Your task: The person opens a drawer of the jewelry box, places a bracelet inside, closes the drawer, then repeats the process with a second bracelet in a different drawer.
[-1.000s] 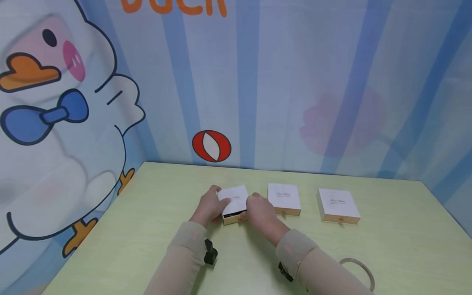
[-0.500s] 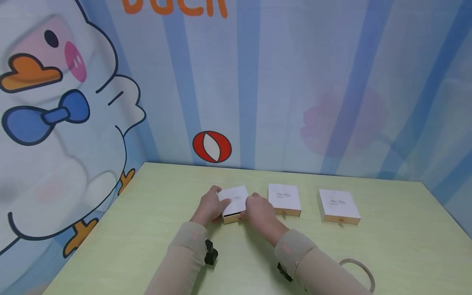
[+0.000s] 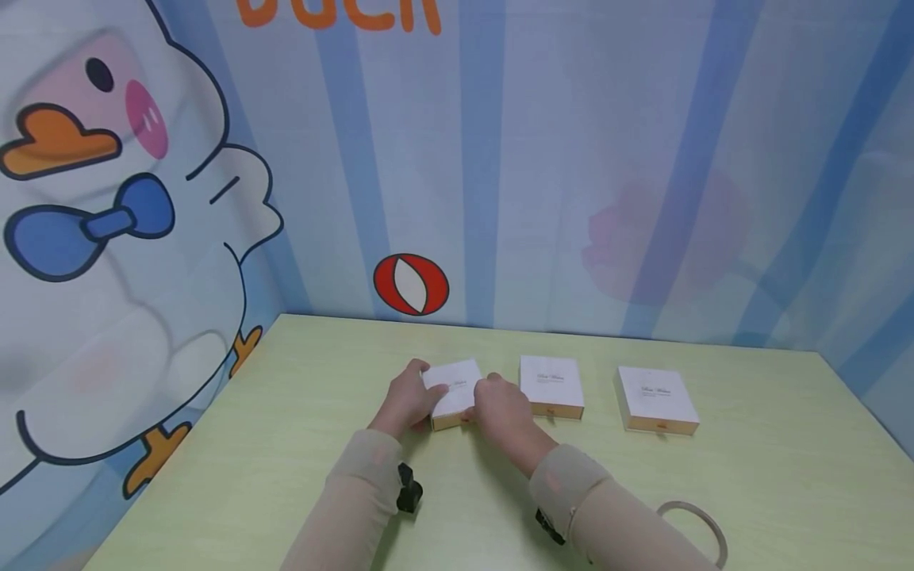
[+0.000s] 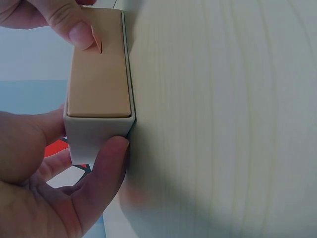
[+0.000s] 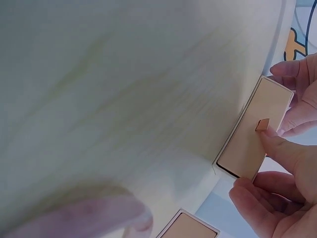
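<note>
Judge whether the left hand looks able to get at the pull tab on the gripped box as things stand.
Probably not: the left hand grips the white box at its side, away from the pull tab, and the right hand has its thumb at the tab, likely in the way.

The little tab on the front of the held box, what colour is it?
Orange. The tab shows best in the right wrist view.
</note>
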A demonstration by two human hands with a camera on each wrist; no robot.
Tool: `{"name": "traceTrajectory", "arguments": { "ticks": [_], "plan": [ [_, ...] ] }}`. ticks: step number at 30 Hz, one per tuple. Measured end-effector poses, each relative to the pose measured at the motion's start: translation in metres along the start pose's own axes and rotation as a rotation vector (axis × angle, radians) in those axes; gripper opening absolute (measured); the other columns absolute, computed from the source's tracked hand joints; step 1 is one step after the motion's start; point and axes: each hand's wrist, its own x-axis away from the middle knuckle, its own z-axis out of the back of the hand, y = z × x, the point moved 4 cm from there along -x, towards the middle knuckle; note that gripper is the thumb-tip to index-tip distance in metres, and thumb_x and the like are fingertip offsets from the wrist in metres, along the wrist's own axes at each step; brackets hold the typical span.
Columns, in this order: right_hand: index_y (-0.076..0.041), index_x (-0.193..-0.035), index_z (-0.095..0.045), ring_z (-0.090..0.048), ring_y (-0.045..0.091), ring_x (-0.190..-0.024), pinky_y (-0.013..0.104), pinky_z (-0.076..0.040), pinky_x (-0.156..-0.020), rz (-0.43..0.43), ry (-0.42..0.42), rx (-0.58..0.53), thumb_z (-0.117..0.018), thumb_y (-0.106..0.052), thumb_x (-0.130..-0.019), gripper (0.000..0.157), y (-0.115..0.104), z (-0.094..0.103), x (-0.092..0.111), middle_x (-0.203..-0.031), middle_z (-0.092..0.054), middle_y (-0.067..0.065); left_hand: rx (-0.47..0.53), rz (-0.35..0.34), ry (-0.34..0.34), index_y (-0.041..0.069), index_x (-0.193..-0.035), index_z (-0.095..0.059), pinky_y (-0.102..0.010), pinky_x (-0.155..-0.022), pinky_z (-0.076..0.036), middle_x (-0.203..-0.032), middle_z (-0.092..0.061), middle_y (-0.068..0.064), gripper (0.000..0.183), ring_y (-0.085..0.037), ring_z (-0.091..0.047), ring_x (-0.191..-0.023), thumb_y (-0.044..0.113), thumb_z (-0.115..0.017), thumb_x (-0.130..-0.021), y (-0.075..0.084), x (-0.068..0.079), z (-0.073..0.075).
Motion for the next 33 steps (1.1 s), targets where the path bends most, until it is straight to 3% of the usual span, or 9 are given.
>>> {"name": "traceTrajectory", "arguments": {
  "ticks": [12,18,24,29,33],
  "plan": [
    [-0.004,-0.09,-0.074,-0.052,0.017,-0.061,0.032,-0.051,-0.056,0.08,0.011,0.107,-0.072,-0.033,-0.082,0.029,-0.004,-0.007,0.002,-0.078,-0.057,0.01,-0.012,-0.005,-0.002,0.013,-0.139,-0.037,-0.025,-0.044,-0.044,-0.115,-0.054,-0.016,0.058,-0.02,-0.054,-0.054,0.028,-0.064,-0.09,0.001,0.0,0.001],
    [-0.006,-0.084,-0.072,-0.055,0.021,-0.064,0.034,-0.053,-0.055,0.153,0.036,0.194,-0.065,-0.013,-0.087,0.011,-0.007,-0.011,0.005,-0.077,-0.056,0.011,-0.007,-0.008,-0.001,0.012,-0.139,-0.038,-0.026,-0.046,-0.046,-0.119,-0.054,-0.016,0.058,-0.02,-0.054,-0.055,0.027,-0.064,-0.09,0.001,0.0,0.001],
    [-0.005,-0.08,-0.07,-0.057,0.023,-0.063,0.034,-0.053,-0.052,0.199,0.09,0.243,-0.063,-0.005,-0.086,0.009,-0.01,-0.01,0.006,-0.074,-0.055,0.012,0.001,-0.021,-0.001,0.01,-0.14,-0.038,-0.028,-0.047,-0.048,-0.121,-0.053,-0.017,0.057,-0.021,-0.055,-0.054,0.026,-0.063,-0.091,0.002,0.001,0.002],
    [-0.003,-0.083,-0.071,-0.056,0.021,-0.065,0.036,-0.053,-0.056,0.147,0.031,0.169,-0.069,-0.018,-0.085,0.015,-0.004,-0.007,0.003,-0.077,-0.057,0.012,0.026,-0.034,-0.008,0.009,-0.144,-0.036,-0.027,-0.044,-0.047,-0.129,-0.05,-0.017,0.059,-0.02,-0.053,-0.052,0.025,-0.057,-0.092,0.003,0.003,0.0],
    [-0.003,-0.072,-0.067,-0.048,0.017,-0.058,0.031,-0.045,-0.051,0.063,-0.046,-0.023,-0.072,-0.032,-0.083,0.032,0.004,-0.003,0.002,-0.072,-0.053,0.008,0.039,-0.064,-0.017,0.006,-0.149,-0.026,-0.025,-0.043,-0.047,-0.138,-0.043,-0.018,0.067,-0.019,-0.053,-0.055,0.021,-0.055,-0.09,0.001,0.005,-0.001]
  ]
}}
